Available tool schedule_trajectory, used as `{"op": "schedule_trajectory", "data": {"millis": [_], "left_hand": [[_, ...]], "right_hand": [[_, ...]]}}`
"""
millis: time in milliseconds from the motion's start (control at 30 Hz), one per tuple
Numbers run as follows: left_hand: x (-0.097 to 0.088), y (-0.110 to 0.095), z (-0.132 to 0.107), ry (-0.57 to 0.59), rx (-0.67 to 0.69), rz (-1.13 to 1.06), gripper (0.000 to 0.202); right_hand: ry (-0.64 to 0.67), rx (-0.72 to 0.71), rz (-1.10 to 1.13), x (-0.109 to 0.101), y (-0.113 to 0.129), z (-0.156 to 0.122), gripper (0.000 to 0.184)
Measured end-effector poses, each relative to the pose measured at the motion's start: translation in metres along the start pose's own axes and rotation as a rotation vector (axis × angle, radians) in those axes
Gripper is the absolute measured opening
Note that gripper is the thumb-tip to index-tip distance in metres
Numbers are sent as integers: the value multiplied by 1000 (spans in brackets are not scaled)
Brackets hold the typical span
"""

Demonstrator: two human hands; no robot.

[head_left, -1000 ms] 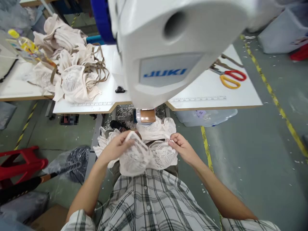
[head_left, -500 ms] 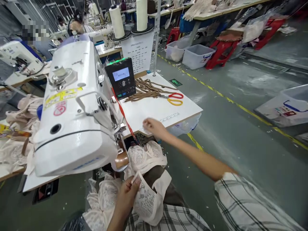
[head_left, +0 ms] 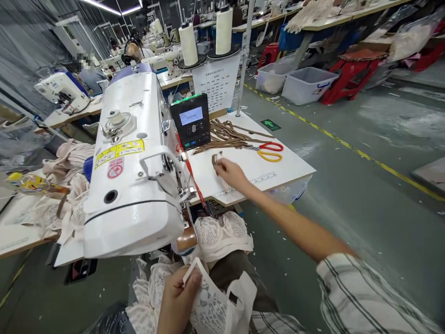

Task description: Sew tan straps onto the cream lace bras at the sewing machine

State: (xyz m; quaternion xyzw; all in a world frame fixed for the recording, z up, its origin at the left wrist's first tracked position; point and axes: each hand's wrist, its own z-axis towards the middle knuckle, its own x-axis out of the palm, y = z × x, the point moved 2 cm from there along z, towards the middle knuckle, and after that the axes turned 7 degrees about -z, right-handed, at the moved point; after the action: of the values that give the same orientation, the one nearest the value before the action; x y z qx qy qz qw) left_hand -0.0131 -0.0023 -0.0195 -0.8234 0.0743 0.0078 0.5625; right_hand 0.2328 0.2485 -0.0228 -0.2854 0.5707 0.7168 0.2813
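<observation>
Brown strap end (head_left: 216, 158) is now being pinched between the fingertips of the right hand (head_left: 230, 174), which has reached farther across; pickup is under way. Left hand (head_left: 178, 297) is clamping the lace cup (head_left: 212, 304).

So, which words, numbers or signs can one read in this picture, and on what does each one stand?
No text can be read letter for letter.
Yellow sticker on the sewing machine: print too small.
Red round sticker: a prohibition sign, characters blurred.
Control panel screen: figures blurred.
Paper sheet: rows of numbers, too small.
Green floor sign: an arrow, no legible words.
Ruler scale on the table: too small.
</observation>
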Motion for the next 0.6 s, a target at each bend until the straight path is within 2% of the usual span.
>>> {"op": "schedule_trajectory", "data": {"millis": [67,167,233,267,333,433,500,600], "left_hand": [[6,-14,-9,-16,127,27,41],[18,-27,-19,-113,321,115,25],[22,-27,-20,-179,369,200,28],[23,-24,-20,-165,344,231,32],[24,-15,-17,-5,219,238,33],[22,-5,-17,290,55,161,47],[17,-1,-19,344,18,143,48],[8,1,-22,362,-6,109,46]], "right_hand": [[84,18,114,10,19,-69,30],[406,165,787,31,53,-165,31],[435,181,981,37,72,-206,29],[416,177,1015,38,79,-218,27],[353,194,1015,34,84,-228,25],[274,301,993,27,78,-222,28],[203,359,997,26,69,-214,29],[99,408,1030,28,55,-203,29]]}}
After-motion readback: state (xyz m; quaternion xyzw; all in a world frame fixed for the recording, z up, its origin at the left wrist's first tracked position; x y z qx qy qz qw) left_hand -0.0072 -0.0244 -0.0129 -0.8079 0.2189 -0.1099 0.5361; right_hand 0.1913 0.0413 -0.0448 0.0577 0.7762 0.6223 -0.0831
